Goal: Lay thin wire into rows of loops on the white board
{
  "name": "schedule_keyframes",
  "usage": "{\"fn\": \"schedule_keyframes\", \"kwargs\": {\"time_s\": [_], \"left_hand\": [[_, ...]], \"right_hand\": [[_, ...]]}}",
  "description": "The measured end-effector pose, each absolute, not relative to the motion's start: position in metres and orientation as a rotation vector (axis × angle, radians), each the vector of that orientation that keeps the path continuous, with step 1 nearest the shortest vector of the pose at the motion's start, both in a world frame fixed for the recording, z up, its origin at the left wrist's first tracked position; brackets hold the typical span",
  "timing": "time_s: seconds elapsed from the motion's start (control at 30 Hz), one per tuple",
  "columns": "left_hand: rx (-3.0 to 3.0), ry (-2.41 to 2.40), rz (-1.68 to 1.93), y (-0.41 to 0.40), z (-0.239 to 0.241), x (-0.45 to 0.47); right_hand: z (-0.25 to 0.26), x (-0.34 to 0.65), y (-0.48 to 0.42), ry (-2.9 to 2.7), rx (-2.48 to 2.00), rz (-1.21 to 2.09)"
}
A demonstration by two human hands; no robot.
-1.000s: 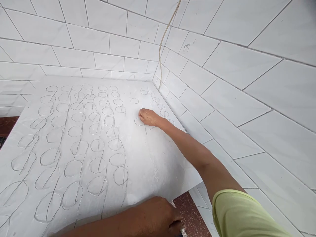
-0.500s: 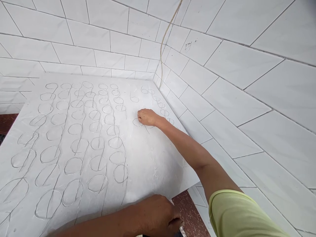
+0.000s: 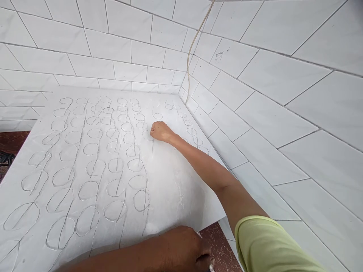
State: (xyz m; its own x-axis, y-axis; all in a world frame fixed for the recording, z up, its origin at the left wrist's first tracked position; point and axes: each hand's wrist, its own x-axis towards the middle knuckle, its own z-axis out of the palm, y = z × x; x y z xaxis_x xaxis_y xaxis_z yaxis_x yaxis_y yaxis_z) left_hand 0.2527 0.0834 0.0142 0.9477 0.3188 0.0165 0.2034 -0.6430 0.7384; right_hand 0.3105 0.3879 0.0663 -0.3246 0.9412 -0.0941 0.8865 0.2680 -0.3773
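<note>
My right hand [image 3: 160, 131] is closed in a pinch over the white board, on a thin wire loop [image 3: 146, 135] whose straight tail shows below the fingers. This loop lies close to the rightmost of several columns of similar wire loops [image 3: 141, 200], each column strung along a long wavy wire. Nearer to me, my left hand [image 3: 188, 245] is curled closed by the board's front edge, its fingertips turned away. A small pale bit shows under it, too little to name. Beyond my right hand lies a loose loop [image 3: 157, 115].
The white board [image 3: 176, 211] fills the corner between two white tiled walls [image 3: 272, 83]. A line of smaller loops [image 3: 192, 131] runs along its right edge. A pale cable [image 3: 188, 64] hangs down the corner. Dark red floor [image 3: 221, 245] shows below, with a black object [image 3: 6, 158] far left.
My right hand has moved left with the wire loop, toward the rightmost column. My left hand stays at the front edge. The view has shifted slightly.
</note>
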Motion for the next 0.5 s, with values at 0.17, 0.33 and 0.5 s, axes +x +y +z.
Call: {"fn": "schedule_keyframes", "kwargs": {"time_s": [0.17,0.33,0.5], "left_hand": [[2.266,0.360,0.181,0.084,0.014,0.253],[2.260,0.369,0.181,0.082,0.012,0.253],[2.253,0.378,0.186,0.082,0.011,0.253]], "right_hand": [[0.065,0.302,0.396,-2.281,-1.856,0.624],[0.065,0.296,0.398,-2.258,-1.883,0.616],[0.064,0.296,0.400,-2.269,-1.862,0.605]]}}
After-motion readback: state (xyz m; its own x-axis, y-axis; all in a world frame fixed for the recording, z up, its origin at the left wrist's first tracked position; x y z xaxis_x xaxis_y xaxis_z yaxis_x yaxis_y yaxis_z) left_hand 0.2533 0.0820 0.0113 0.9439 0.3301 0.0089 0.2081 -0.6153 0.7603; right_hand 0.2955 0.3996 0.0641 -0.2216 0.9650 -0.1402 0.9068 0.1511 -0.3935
